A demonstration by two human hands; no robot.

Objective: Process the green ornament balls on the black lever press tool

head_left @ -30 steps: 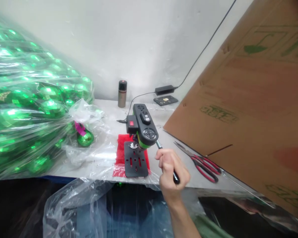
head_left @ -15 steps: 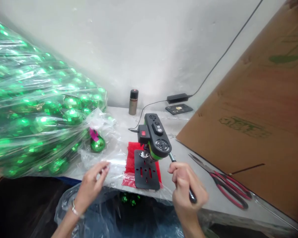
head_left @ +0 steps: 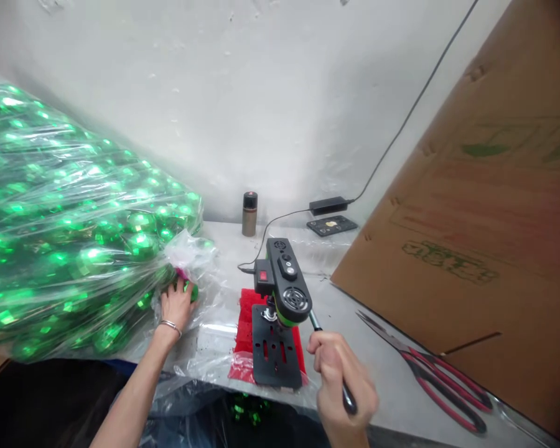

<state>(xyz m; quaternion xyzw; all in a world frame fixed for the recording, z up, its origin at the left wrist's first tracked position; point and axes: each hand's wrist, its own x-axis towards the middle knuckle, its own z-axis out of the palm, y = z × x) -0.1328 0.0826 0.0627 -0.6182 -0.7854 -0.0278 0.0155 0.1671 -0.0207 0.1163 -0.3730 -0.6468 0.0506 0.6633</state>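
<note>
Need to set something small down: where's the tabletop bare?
Bare tabletop shows between the right hand and scissors. A smaller patch lies before the black-capped bottle, left of the cable. Crowded: left, around the left hand, plastic film and bagged green ornaments.

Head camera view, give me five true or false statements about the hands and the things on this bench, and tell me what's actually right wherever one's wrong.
1. The right hand grips the black handle on the side of the machine. True.

2. The left hand is on the scissors. False: the left hand is at a green ball, with its fingers partly hiding it.

3. The machine's base plate sits over red material. True.

4. The bottle lies on its side. False: the bottle stands upright.

5. The scissors are left of the machine in the picture. False: the scissors are on its right.
</note>
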